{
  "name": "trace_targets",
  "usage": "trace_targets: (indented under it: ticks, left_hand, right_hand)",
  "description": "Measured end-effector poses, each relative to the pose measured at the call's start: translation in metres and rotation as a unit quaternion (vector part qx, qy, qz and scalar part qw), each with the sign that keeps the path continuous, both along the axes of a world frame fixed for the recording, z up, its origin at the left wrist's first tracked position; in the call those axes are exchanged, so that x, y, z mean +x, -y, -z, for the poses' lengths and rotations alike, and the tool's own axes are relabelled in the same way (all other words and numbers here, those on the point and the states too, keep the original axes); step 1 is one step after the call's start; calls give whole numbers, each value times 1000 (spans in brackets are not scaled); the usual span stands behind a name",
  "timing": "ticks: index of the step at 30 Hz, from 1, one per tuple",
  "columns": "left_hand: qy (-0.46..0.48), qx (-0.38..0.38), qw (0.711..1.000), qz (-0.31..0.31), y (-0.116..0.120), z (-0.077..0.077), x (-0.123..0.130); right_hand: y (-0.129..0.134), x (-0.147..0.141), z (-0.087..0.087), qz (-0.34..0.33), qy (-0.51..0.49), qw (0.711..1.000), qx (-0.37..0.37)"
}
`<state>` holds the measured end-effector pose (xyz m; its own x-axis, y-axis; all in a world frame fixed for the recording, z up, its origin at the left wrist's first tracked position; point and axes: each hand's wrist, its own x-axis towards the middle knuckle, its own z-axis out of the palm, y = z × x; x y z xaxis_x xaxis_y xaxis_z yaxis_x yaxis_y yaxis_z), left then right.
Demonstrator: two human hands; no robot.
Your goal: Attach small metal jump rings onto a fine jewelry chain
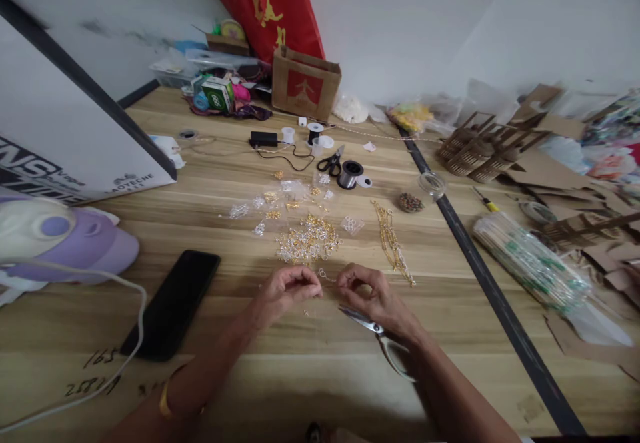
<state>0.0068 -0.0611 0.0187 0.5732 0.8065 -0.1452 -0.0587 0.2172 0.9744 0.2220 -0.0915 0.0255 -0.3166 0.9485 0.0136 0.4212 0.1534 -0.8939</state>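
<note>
My left hand is closed in a pinch over the wooden table, and what its fingertips hold is too small to make out. Just right of it, my right hand pinches one end of a thin silvery chain piece with a small ring at its other end, between the two hands. Silver scissors lie partly beneath my right wrist. Beyond the hands is a loose pile of gold and silver findings. Gold chains lie to the right of that pile.
A black phone and a purple-white device with a cable are at left. Behind the pile are black scissors and a wire spool. A beaded bowl and a plastic-wrapped bundle are at right.
</note>
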Motion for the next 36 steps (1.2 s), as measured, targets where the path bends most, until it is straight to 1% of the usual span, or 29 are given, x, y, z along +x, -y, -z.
trace_targets:
  ticks: [3,6,10,14,17,22,26,29,31,34,36]
  left_hand:
    - [27,-4,1000,-10,0,-1,0]
    - [40,-4,999,-13,0,-3,0]
    - [36,-20,999,-8,1,-5,0]
    - [44,-23,999,7,1,-4,0]
    - [43,-20,999,24,0,-1,-1]
    - [35,-25,998,37,-1,1,-1]
    - [30,-23,998,49,-1,2,-1]
    - [-4,-3,997,73,-2,3,-2]
    - [-39,19,995,95,-3,3,-5]
    - [-93,67,982,151,-3,3,-9]
    - [-134,103,968,188,-3,1,-11]
  right_hand:
    - [-2,4,-4,2,23,1000,-16]
    - [-5,8,-4,-8,38,999,-13]
    - [-8,14,4,-31,59,998,-13]
    - [-9,17,12,-49,92,995,-4]
    - [-9,19,14,-30,112,993,1]
    - [-10,23,10,19,119,993,-11]
    - [-13,24,7,73,129,989,25]
    - [-13,24,4,103,95,990,36]
    - [-9,20,-1,102,38,994,10]
    - [2,9,-10,58,-78,992,-75]
    - [11,-3,-15,-1,-115,984,-133]
